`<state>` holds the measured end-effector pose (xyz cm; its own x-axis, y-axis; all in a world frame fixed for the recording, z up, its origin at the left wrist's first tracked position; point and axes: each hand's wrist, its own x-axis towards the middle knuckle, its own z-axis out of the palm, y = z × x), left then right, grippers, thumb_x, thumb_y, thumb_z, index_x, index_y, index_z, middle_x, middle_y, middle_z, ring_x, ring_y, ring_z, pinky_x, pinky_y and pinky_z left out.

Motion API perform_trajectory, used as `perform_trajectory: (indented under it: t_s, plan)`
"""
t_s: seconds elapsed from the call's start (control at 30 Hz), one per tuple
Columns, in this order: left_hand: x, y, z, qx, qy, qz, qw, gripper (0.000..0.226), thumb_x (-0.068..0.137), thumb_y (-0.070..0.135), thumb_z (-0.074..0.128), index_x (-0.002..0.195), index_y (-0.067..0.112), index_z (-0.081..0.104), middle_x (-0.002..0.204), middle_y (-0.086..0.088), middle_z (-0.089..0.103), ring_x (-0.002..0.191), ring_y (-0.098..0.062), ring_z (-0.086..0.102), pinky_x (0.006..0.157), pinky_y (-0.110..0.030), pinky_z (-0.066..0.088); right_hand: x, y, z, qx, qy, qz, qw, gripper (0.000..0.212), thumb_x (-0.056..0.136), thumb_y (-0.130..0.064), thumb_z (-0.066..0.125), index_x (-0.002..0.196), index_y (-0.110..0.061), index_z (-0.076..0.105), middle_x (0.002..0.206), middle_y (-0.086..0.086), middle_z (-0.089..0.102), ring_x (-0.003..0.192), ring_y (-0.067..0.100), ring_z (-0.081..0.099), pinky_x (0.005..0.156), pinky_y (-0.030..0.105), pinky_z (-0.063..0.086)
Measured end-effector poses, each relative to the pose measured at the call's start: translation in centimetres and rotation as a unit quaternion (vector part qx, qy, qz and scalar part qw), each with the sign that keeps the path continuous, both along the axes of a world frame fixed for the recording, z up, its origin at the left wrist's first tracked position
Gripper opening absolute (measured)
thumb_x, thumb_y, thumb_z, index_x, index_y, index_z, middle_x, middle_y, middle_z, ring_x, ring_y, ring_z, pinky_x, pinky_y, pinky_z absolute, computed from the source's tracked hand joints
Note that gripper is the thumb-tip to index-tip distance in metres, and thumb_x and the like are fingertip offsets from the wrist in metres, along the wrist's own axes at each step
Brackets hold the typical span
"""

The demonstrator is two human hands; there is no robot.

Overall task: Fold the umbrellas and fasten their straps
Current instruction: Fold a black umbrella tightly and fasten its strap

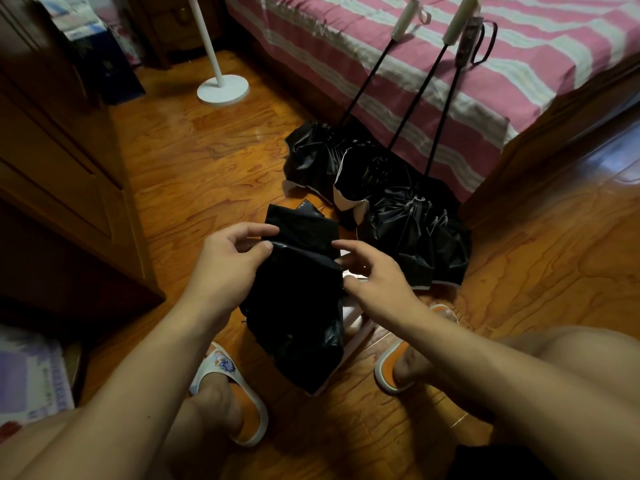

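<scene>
You are early on: your left hand (pixel 230 261) pinches and your right hand (pixel 372 271) fingers the loose black umbrella (pixel 298 306) between your feet, strap unfastened, while three umbrellas (pixel 377 188) lean unfolded against the bed's edge (pixel 450 109).

The black umbrella (pixel 298 306) was a loose, crumpled bundle hanging down from the pinch at its top edge. Three more umbrellas (pixel 381 188) sat beyond that grip, canopies slumped on the floor, shafts propped up.
</scene>
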<state>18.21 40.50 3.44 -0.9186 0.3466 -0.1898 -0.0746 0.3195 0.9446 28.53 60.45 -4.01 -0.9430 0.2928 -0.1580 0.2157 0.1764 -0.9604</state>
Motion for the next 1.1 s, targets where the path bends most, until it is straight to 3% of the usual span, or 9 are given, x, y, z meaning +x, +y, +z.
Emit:
perform_trajectory:
  t_s: [0.1,0.17,0.23,0.33,0.47,0.63,0.8,1.1]
  plan:
    - [-0.11,0.02,-0.17,0.001,-0.005,0.005,1.000,0.027,0.098,0.007,0.062,0.107,0.028,0.076,0.097,0.001,0.074,0.080,-0.005,0.069,0.066,-0.021,0.051,-0.21,0.33,-0.64,0.017,-0.013,0.000,1.000,0.058,0.089,-0.004,0.067,0.136,-0.038,0.057,0.105,-0.005,0.069,0.105,0.014,0.067,0.084,0.032,0.059]
    - [-0.09,0.04,-0.22,0.007,-0.007,0.009,1.000,0.026,0.098,0.006,0.063,0.108,0.026,0.076,0.093,-0.002,0.074,0.074,-0.004,0.068,0.060,-0.017,0.050,-0.09,0.42,-0.88,0.083,-0.044,0.006,0.996,0.053,0.090,-0.009,0.067,0.138,-0.031,0.058,0.093,-0.007,0.070,0.093,0.007,0.066,0.081,0.025,0.056]
    - [-0.16,0.05,-0.24,0.009,-0.008,0.014,1.000,0.026,0.097,0.006,0.063,0.107,0.026,0.077,0.090,-0.001,0.074,0.071,-0.004,0.067,0.060,-0.019,0.050,0.04,0.31,-1.10,0.126,-0.049,0.015,0.991,0.050,0.090,-0.011,0.066,0.137,-0.028,0.059,0.089,-0.010,0.071,0.090,0.003,0.066,0.084,0.030,0.057]
    - [-0.38,-0.01,-0.31,0.010,-0.015,0.017,1.000,0.025,0.097,0.007,0.064,0.106,0.027,0.077,0.087,0.001,0.074,0.073,-0.007,0.067,0.066,-0.026,0.051,0.32,-0.06,-1.07,0.094,-0.013,0.018,0.995,0.054,0.091,-0.007,0.065,0.139,-0.030,0.058,0.101,-0.009,0.072,0.102,0.007,0.067,0.087,0.034,0.061]
    - [-0.61,-0.07,-0.45,0.008,-0.024,0.016,1.000,0.027,0.097,0.007,0.063,0.104,0.029,0.078,0.088,0.001,0.075,0.079,-0.012,0.069,0.068,-0.028,0.052,0.41,0.07,-0.92,0.123,0.040,-0.024,0.991,0.050,0.093,-0.011,0.069,0.137,-0.030,0.058,0.114,-0.012,0.066,0.109,-0.001,0.060,0.085,0.009,0.049]
    - [-0.63,-0.06,-0.52,0.005,-0.023,0.012,1.000,0.026,0.098,0.008,0.063,0.104,0.029,0.078,0.090,-0.001,0.073,0.080,-0.013,0.068,0.070,-0.029,0.052,0.19,0.07,-0.81,0.097,0.029,-0.016,0.995,0.046,0.092,-0.012,0.071,0.135,-0.026,0.061,0.104,-0.007,0.068,0.104,0.005,0.063,0.092,0.030,0.056]
    - [-0.60,-0.01,-0.54,0.005,-0.024,0.009,1.000,0.026,0.098,0.009,0.063,0.105,0.029,0.077,0.092,-0.001,0.073,0.082,-0.013,0.067,0.068,-0.027,0.050,-0.02,0.06,-0.94,0.092,0.020,-0.022,0.995,0.046,0.091,-0.016,0.073,0.134,-0.028,0.061,0.096,-0.007,0.070,0.097,0.007,0.066,0.092,0.042,0.057]
    - [-0.53,-0.11,-0.49,0.011,-0.022,0.009,1.000,0.026,0.098,0.008,0.063,0.105,0.028,0.077,0.092,-0.001,0.074,0.081,-0.011,0.069,0.066,-0.025,0.051,0.41,-0.17,-1.06,0.135,0.003,-0.018,0.991,0.061,0.093,-0.021,0.073,0.147,-0.036,0.050,0.090,-0.018,0.072,0.096,-0.005,0.065,0.094,0.030,0.057]
